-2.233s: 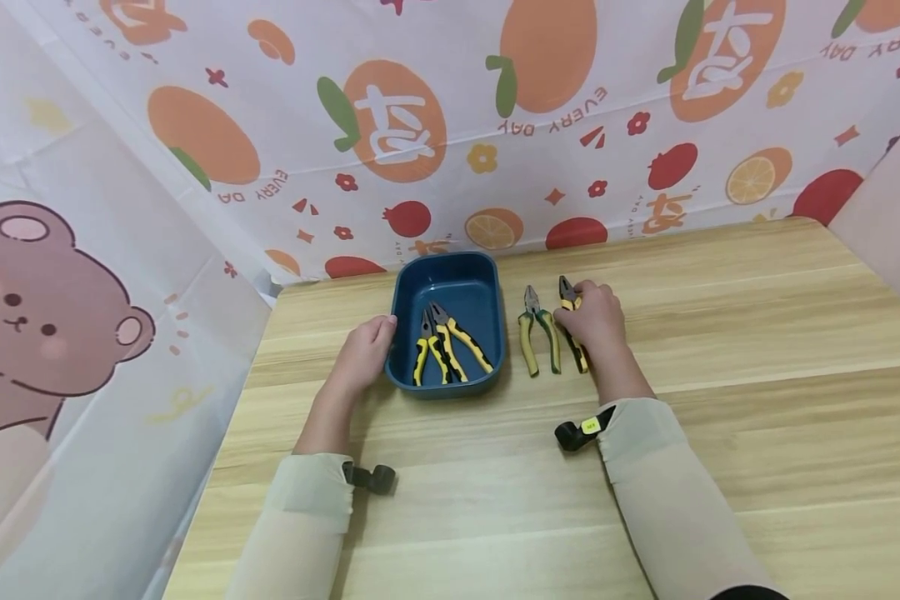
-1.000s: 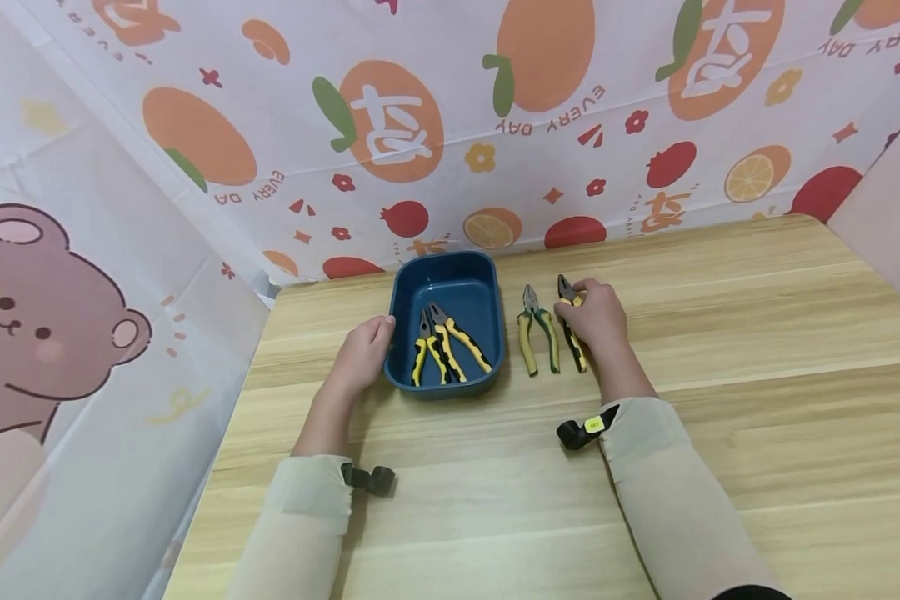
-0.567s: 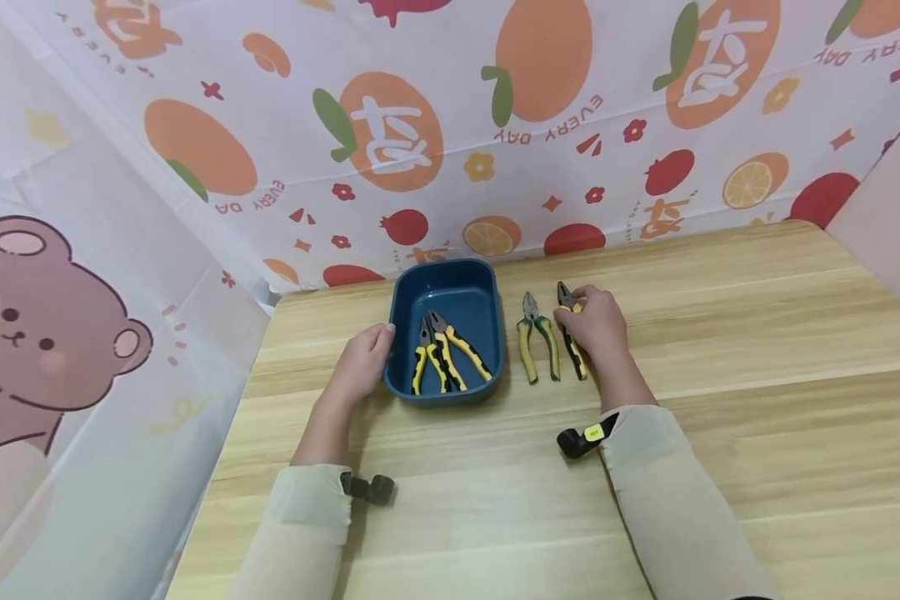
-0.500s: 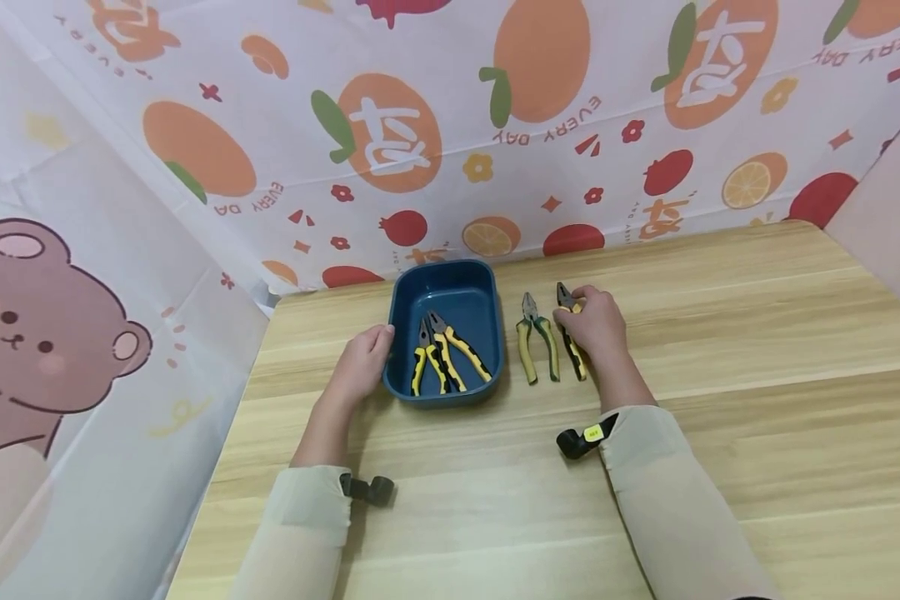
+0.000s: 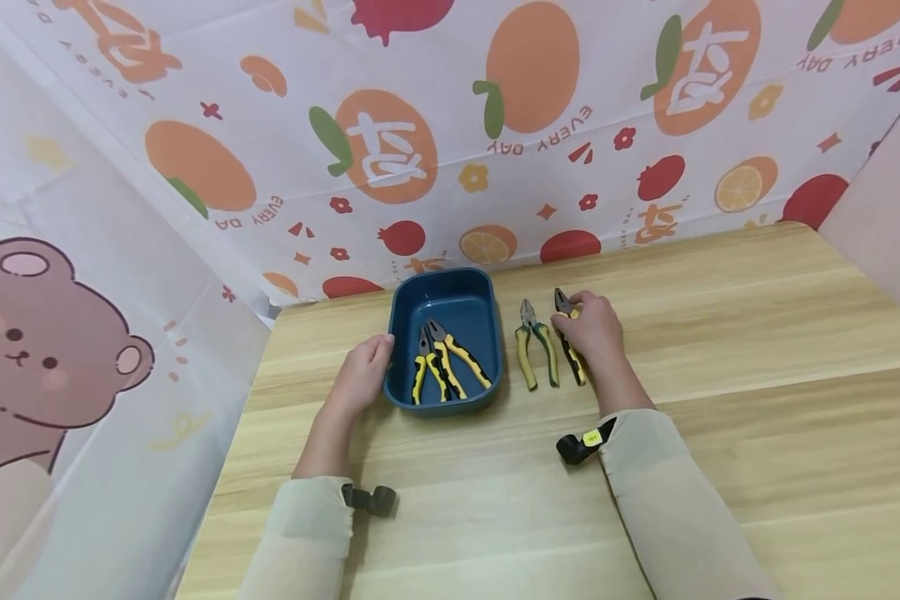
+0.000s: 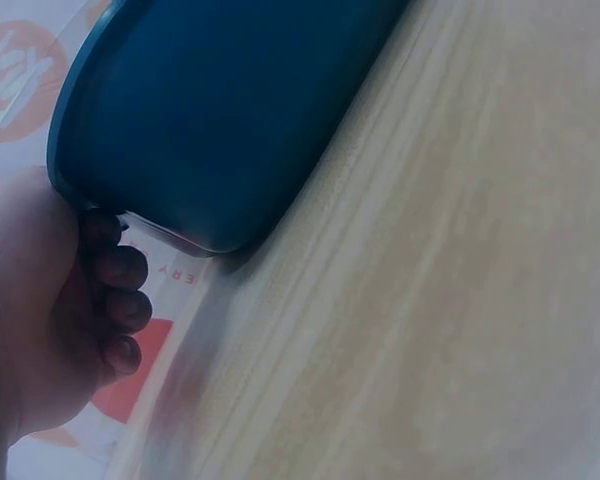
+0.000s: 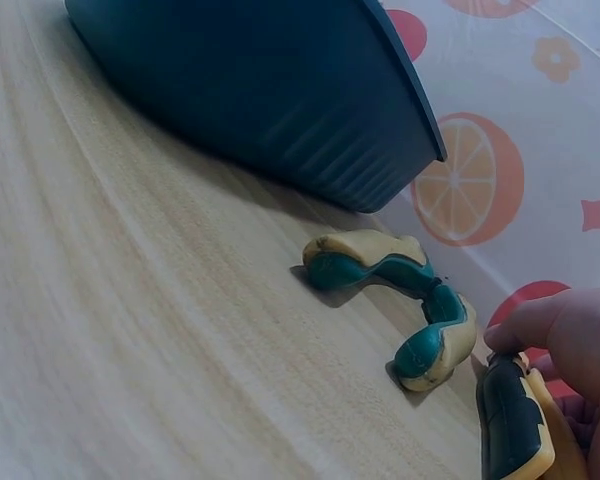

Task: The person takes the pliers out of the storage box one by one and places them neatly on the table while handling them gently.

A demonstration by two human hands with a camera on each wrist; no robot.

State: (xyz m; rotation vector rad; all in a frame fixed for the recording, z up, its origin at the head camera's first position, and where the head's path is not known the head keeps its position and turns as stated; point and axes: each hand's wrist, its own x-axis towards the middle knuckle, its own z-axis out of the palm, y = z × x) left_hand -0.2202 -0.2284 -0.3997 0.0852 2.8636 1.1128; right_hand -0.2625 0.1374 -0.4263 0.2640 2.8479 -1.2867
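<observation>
Table (image 5: 727,350) extends well past right hand (image 5: 597,330), which pinches black-yellow pliers (image 5: 572,357) pointing toward backdrop (image 5: 461,150), long axis slightly left-leaning. Left hand (image 5: 363,372) grips bin (image 5: 444,407).

1. Blue bin (image 5: 468,310), standing on the wood-grain tabletop (image 5: 465,517).
2. Inside the bin: first yellow-and-black pliers (image 5: 424,345), second yellow-and-black pliers (image 5: 440,335) just beside.
3. At the bin's left rim: left hand (image 5: 362,372), fingers gripping it.
4. Just right of the bin: green-and-yellow pliers (image 5: 528,320), handles spread.
5. Farther right of the bin: black-and-yellow pliers (image 5: 574,363), pinched by the right hand (image 5: 598,329).
6. Behind the bin: fruit-printed cloth (image 5: 450,75).
</observation>
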